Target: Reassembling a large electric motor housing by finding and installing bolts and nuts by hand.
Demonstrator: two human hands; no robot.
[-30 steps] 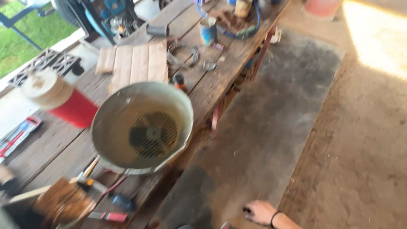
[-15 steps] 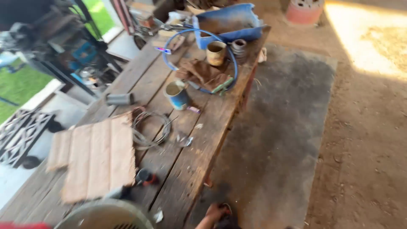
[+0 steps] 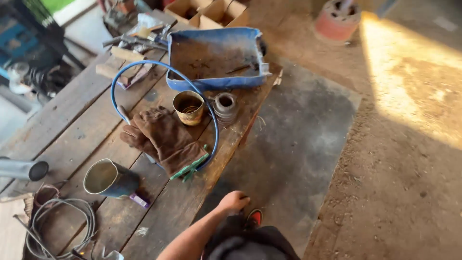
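- Where the wooden bench (image 3: 72,139) begins at the far left, I see a grey pipe (image 3: 24,169) lying flat, open end facing right.
- Next, a dark tin cup (image 3: 110,179) tipped on its side, mouth up-left.
- Brown gloves (image 3: 163,139) lie nearest my hand, long axis running up-left to down-right, cuffs toward the bench edge, inside a blue hose loop (image 3: 211,120).
- My right hand (image 3: 234,201) hangs beside the edge, forearm reaching up-right, fingers curled shut, grasping nothing I can see.
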